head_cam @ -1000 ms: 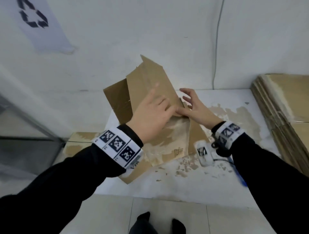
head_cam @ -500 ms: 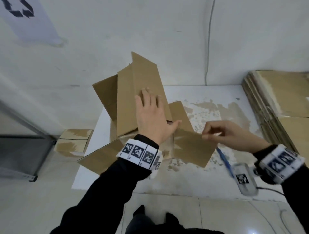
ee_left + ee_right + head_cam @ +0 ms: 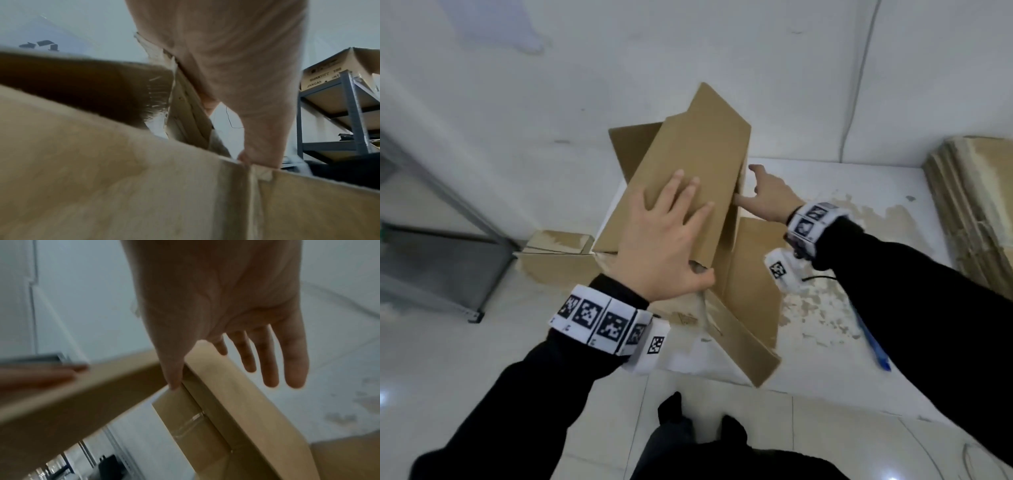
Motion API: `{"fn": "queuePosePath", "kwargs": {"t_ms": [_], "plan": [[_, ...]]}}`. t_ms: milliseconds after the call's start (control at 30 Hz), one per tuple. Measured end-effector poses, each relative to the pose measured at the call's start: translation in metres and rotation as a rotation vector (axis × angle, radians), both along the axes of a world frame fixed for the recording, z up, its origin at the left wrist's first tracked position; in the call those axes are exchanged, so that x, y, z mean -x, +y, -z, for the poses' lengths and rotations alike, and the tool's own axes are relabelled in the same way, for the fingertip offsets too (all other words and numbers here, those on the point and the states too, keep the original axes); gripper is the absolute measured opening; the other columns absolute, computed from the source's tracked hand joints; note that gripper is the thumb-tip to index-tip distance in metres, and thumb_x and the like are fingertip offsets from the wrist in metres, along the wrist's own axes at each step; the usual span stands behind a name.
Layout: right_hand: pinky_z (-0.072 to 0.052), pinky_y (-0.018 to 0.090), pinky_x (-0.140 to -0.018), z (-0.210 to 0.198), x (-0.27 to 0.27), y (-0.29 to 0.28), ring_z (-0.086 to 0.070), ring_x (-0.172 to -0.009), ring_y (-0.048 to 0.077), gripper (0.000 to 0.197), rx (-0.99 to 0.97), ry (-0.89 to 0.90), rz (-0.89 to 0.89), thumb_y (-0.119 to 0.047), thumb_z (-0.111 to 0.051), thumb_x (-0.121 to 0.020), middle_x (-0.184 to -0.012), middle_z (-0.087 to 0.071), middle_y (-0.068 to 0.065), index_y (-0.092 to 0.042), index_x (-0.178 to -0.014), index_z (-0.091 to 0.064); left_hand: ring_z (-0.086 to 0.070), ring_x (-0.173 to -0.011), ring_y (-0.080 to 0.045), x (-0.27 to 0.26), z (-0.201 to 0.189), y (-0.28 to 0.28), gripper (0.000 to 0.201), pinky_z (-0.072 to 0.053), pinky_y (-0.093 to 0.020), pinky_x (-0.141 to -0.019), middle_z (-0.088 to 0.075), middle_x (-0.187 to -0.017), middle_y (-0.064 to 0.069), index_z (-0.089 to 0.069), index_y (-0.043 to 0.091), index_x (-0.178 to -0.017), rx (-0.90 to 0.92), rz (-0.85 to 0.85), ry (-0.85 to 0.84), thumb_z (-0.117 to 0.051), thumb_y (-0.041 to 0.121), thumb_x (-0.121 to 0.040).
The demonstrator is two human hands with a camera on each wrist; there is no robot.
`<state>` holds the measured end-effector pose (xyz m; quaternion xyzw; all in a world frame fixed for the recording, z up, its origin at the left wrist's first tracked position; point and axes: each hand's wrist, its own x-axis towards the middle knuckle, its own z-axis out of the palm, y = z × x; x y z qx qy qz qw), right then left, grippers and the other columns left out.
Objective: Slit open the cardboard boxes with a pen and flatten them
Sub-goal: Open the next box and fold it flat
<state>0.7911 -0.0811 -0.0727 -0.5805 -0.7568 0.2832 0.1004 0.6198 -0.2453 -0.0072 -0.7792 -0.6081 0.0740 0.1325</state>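
Note:
An opened brown cardboard box (image 3: 698, 147) stands tilted over the left edge of the white table (image 3: 825, 370), its flaps loose. My left hand (image 3: 667, 236) lies flat on its upper panel with the fingers spread and the thumb at the panel's near edge. My right hand (image 3: 767, 195) is at the box's right side. In the right wrist view its thumb touches a fold of the box (image 3: 236, 402) and its straight fingers (image 3: 269, 363) hang beyond the panel. A blue pen (image 3: 873, 342) lies on the table, partly under my right forearm.
A stack of flattened cardboard (image 3: 979, 212) fills the table's right end. A small box (image 3: 558, 240) sits on the floor to the left, beside a grey metal frame (image 3: 448, 205). The wall is close behind. My feet (image 3: 674, 407) are at the table's front edge.
My right hand let go of the flap it pinched and moved up to the box's right side. The box has tipped up steeper under my left hand.

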Motion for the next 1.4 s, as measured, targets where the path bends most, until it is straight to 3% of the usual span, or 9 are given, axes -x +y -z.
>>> {"fn": "queuePosePath", "kwargs": {"t_ms": [200, 300, 500, 667, 800, 900, 1033, 1267, 1400], "plan": [[-0.038, 0.033, -0.069, 0.025, -0.009, 0.002, -0.061, -0.088, 0.038, 0.036, -0.178, -0.193, -0.063, -0.034, -0.038, -0.098, -0.090, -0.059, 0.021, -0.001, -0.107, -0.051, -0.028, -0.141, -0.031, 0.004, 0.006, -0.016, 0.079, -0.030, -0.054, -0.095, -0.037, -0.150, -0.013, -0.056, 0.024, -0.129, -0.085, 0.020, -0.128, -0.048, 0.066, -0.063], [-0.051, 0.037, -0.068, 0.023, -0.057, 0.016, -0.065, -0.064, 0.031, 0.050, -0.010, -0.117, -0.081, -0.033, -0.036, -0.100, -0.061, -0.061, 0.009, 0.002, -0.075, -0.061, -0.028, -0.141, -0.032, -0.001, 0.013, -0.028, 0.076, -0.028, -0.055, -0.096, -0.039, -0.149, -0.013, -0.059, 0.022, -0.126, -0.100, 0.048, -0.143, -0.051, 0.063, -0.063], [-0.055, 0.030, -0.049, 0.025, -0.091, 0.058, -0.063, -0.063, 0.026, 0.032, 0.129, 0.227, 0.236, -0.031, -0.045, -0.099, -0.105, -0.065, 0.020, -0.002, -0.108, -0.056, -0.031, -0.140, -0.030, 0.000, 0.015, -0.030, 0.071, -0.028, -0.055, -0.096, -0.042, -0.147, -0.011, -0.062, 0.023, -0.122, -0.096, 0.081, -0.159, -0.054, 0.061, -0.063], [-0.052, 0.041, -0.086, 0.045, -0.080, 0.020, -0.056, -0.109, 0.029, 0.068, 0.183, 0.535, 0.322, -0.033, -0.050, -0.096, -0.145, -0.038, 0.014, -0.021, -0.150, -0.011, -0.030, -0.140, -0.029, -0.007, 0.015, 0.003, 0.067, -0.025, -0.057, -0.099, -0.042, -0.147, -0.009, -0.061, 0.025, -0.118, -0.086, 0.089, -0.146, -0.054, 0.065, -0.065], [-0.049, 0.026, -0.090, 0.043, -0.072, -0.085, -0.058, -0.114, 0.015, 0.068, 0.307, 0.900, 0.227, -0.065, -0.039, -0.088, -0.137, -0.052, 0.006, -0.025, -0.143, -0.034, -0.010, -0.146, -0.026, -0.013, 0.022, 0.068, 0.070, -0.017, -0.057, -0.104, -0.021, -0.157, -0.005, -0.047, 0.030, -0.132, -0.026, 0.053, -0.095, -0.045, 0.068, -0.074], [-0.051, 0.031, -0.093, 0.057, -0.061, -0.146, -0.059, -0.116, 0.014, 0.073, 0.489, 1.039, 0.236, -0.071, -0.048, -0.080, -0.130, -0.059, -0.001, -0.025, -0.136, -0.045, -0.007, -0.147, -0.027, -0.018, 0.049, 0.122, 0.068, -0.018, -0.057, -0.105, -0.016, -0.159, -0.006, -0.043, 0.029, -0.136, 0.003, 0.061, -0.034, -0.034, 0.069, -0.081], [-0.056, 0.040, -0.084, 0.101, -0.017, -0.139, -0.066, -0.098, 0.019, 0.037, 0.279, 0.742, 0.600, -0.026, -0.062, -0.090, -0.114, -0.067, 0.007, -0.011, -0.123, -0.055, -0.002, -0.147, -0.027, -0.021, 0.116, 0.170, 0.070, -0.017, -0.058, -0.108, -0.011, -0.160, -0.009, -0.036, 0.025, -0.143, 0.184, 0.088, 0.008, -0.025, 0.067, -0.088], [-0.044, 0.028, -0.078, 0.147, -0.023, -0.117, -0.059, -0.102, 0.024, 0.046, 0.179, 0.334, 0.735, -0.028, -0.067, -0.085, -0.112, -0.063, 0.010, -0.006, -0.123, -0.051, 0.011, -0.146, -0.032, -0.007, 0.189, 0.148, 0.068, 0.002, -0.056, -0.115, 0.002, -0.159, -0.016, -0.023, 0.017, -0.149, 0.282, 0.183, 0.023, -0.052, 0.033, -0.089], [-0.025, 0.047, -0.112, 0.160, -0.004, -0.115, -0.027, -0.138, 0.035, 0.076, 0.001, -0.197, 0.525, -0.034, -0.062, -0.086, -0.150, -0.029, 0.015, -0.008, -0.147, -0.024, 0.021, -0.142, -0.033, -0.016, 0.202, 0.113, 0.076, 0.014, -0.051, -0.113, 0.014, -0.156, -0.018, -0.010, 0.009, -0.152, 0.249, 0.280, -0.166, -0.042, -0.003, -0.084]]}}
